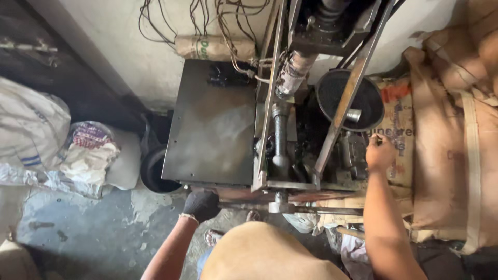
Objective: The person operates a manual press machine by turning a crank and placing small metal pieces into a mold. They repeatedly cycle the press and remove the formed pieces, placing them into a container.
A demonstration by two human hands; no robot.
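My left hand [201, 204], in a dark glove, is closed around the end of a long metal bar [311, 210] that runs across the front of a greasy press machine [290, 140]. My right hand [379, 152] is bare and closed near a small dark part at the machine's right side, below a black round dish [369, 106]. What the right fingers pinch is too small to tell. A flat dark steel plate [215, 124] covers the machine's left half.
Brown sacks [451, 150] are stacked at the right. White bags and crumpled cloth [78, 150] lie at the left on the concrete floor. A black bucket [155, 171] stands beside the plate. Wires [218, 15] hang on the wall behind.
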